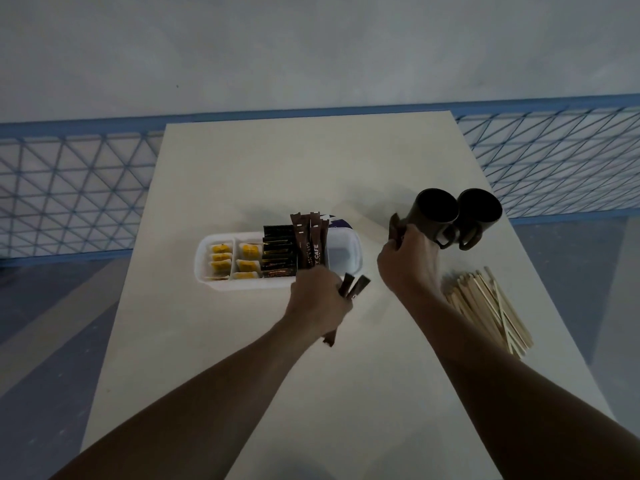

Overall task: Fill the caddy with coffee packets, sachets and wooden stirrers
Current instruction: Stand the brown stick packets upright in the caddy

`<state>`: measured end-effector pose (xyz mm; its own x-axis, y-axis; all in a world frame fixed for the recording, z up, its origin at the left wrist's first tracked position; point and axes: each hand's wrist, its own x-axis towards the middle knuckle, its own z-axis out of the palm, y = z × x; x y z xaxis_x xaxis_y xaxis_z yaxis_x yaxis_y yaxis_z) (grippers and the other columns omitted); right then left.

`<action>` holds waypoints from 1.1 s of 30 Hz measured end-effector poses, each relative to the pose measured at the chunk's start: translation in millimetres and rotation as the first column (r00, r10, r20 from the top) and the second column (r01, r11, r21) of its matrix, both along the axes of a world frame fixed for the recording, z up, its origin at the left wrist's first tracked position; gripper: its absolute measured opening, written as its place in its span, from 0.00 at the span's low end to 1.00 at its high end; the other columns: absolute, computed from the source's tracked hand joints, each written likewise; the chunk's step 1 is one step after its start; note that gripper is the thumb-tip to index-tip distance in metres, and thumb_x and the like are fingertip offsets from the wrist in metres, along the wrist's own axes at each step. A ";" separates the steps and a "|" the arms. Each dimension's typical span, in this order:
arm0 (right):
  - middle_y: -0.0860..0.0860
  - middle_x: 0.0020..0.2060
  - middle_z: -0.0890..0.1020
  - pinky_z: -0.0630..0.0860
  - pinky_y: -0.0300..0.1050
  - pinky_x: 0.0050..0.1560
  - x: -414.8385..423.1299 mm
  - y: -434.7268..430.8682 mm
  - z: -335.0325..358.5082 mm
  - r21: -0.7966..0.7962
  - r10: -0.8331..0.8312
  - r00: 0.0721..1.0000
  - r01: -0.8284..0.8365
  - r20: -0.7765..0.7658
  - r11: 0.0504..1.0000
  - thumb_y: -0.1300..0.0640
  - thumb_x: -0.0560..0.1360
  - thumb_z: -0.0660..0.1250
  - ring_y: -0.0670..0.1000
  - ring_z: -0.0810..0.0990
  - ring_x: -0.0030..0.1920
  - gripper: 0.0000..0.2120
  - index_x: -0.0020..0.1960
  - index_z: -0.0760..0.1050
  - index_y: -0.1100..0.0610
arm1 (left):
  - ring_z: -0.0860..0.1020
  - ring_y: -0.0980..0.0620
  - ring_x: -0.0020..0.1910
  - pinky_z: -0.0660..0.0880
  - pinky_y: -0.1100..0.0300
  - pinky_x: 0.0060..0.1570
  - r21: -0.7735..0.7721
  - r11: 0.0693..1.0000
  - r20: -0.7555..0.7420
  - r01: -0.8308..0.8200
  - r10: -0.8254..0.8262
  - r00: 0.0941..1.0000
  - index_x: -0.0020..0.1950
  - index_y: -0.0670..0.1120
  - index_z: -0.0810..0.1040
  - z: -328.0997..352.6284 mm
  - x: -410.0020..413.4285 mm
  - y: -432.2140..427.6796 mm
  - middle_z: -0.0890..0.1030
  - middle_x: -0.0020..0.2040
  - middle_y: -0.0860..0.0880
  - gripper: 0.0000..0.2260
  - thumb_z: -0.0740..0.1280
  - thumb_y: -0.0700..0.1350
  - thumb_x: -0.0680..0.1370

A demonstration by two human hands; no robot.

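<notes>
A white caddy (349, 249) lies across the middle of the table. It holds yellow sachets (221, 259) at the left, black coffee packets (278, 252) in the middle, and upright brown coffee sticks (310, 242). Its right compartment looks bare. My left hand (317, 301) sits at the caddy's front edge, shut on a few brown coffee sticks (353, 285). My right hand (405, 259) is to the right of the caddy, shut on more brown sticks (394, 226) beside the mugs. A pile of wooden stirrers (485, 306) lies on the table right of my right wrist.
Two dark mugs (457, 216) stand side by side at the right, just beyond my right hand. The white table (277, 168) ends at a blue wire fence (69, 188) on both sides. A purple-and-white packet (341, 221) peeks from behind the caddy.
</notes>
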<state>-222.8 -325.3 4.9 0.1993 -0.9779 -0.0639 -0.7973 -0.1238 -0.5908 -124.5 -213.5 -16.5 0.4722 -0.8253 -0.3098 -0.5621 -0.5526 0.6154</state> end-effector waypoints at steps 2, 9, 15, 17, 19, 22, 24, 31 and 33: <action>0.58 0.45 0.81 0.70 0.45 0.41 10.1 -1.2 5.4 -0.022 0.030 0.996 -0.028 0.086 0.999 0.62 0.78 0.60 0.59 0.78 0.45 0.10 0.57 0.76 0.63 | 0.83 0.50 0.41 0.80 0.59 0.46 -0.071 0.997 0.002 -0.016 0.016 1.000 0.48 0.43 0.85 18.3 10.2 -7.8 0.85 0.42 0.47 0.07 0.76 0.43 0.72; 0.50 0.41 0.81 0.69 0.42 0.40 38.4 0.7 16.7 0.070 0.084 0.950 -0.110 0.302 0.992 0.60 0.78 0.63 0.52 0.79 0.43 0.07 0.52 0.79 0.59 | 0.79 0.51 0.34 0.69 0.64 0.32 -0.251 0.940 0.022 -0.229 0.243 0.970 0.39 0.45 0.85 64.5 54.8 -23.5 0.82 0.32 0.49 0.05 0.74 0.45 0.71; 0.51 0.37 0.83 0.76 0.42 0.35 59.0 7.2 6.6 0.233 0.134 0.916 -0.234 0.378 0.944 0.60 0.77 0.67 0.50 0.81 0.37 0.04 0.47 0.81 0.55 | 0.81 0.52 0.34 0.75 0.67 0.36 -0.266 0.916 -0.037 -0.302 0.303 0.952 0.42 0.45 0.86 50.2 70.2 -20.1 0.84 0.34 0.50 0.05 0.74 0.46 0.73; 0.52 0.38 0.84 0.76 0.41 0.34 63.8 8.9 0.1 0.265 0.147 0.919 -0.254 0.365 0.930 0.61 0.77 0.66 0.50 0.82 0.36 0.05 0.48 0.81 0.55 | 0.77 0.57 0.30 0.69 0.74 0.27 -0.247 0.922 -0.029 -0.297 0.300 0.954 0.44 0.45 0.86 46.7 69.7 -18.0 0.83 0.34 0.49 0.05 0.73 0.45 0.74; 0.52 0.40 0.84 0.75 0.38 0.32 66.4 11.2 -5.2 0.274 0.169 0.926 -0.268 0.337 0.924 0.61 0.77 0.66 0.50 0.82 0.37 0.06 0.50 0.81 0.56 | 0.79 0.53 0.32 0.68 0.73 0.26 -0.218 0.931 -0.016 -0.293 0.297 0.955 0.44 0.44 0.86 42.8 69.0 -17.1 0.84 0.36 0.47 0.05 0.72 0.44 0.75; 0.51 0.43 0.82 0.69 0.31 0.31 68.6 12.9 -11.7 0.229 0.257 0.930 -0.319 0.262 0.920 0.62 0.76 0.65 0.49 0.80 0.39 0.07 0.51 0.80 0.58 | 0.80 0.51 0.36 0.65 0.73 0.25 -0.152 0.940 -0.045 -0.304 0.301 0.953 0.45 0.44 0.86 36.1 71.8 -20.0 0.84 0.39 0.46 0.04 0.72 0.43 0.74; 0.48 0.38 0.80 0.67 0.27 0.28 68.9 14.6 -13.7 0.214 0.313 0.921 -0.362 0.231 0.907 0.64 0.76 0.64 0.47 0.77 0.36 0.06 0.49 0.79 0.57 | 0.79 0.51 0.39 0.64 0.72 0.27 -0.120 0.950 -0.037 -0.287 0.285 0.958 0.47 0.45 0.85 33.4 75.2 -22.3 0.84 0.42 0.47 0.05 0.73 0.43 0.73; 0.53 0.48 0.84 0.70 0.39 0.41 72.6 13.7 -14.8 0.152 0.422 0.901 -0.433 0.103 0.888 0.63 0.76 0.64 0.53 0.80 0.46 0.12 0.58 0.80 0.58 | 0.80 0.50 0.43 0.70 0.67 0.36 -0.146 0.955 -0.009 -0.260 0.261 0.965 0.49 0.46 0.83 32.7 91.7 -30.3 0.83 0.44 0.48 0.08 0.75 0.42 0.71; 0.54 0.49 0.83 0.69 0.41 0.41 73.7 12.1 -14.6 0.128 0.424 0.900 -0.434 0.102 0.892 0.64 0.76 0.64 0.55 0.80 0.47 0.11 0.57 0.79 0.60 | 0.80 0.52 0.41 0.70 0.68 0.36 -0.174 0.950 -0.026 -0.259 0.258 0.966 0.48 0.48 0.82 33.1 94.6 -31.7 0.82 0.42 0.50 0.08 0.75 0.43 0.70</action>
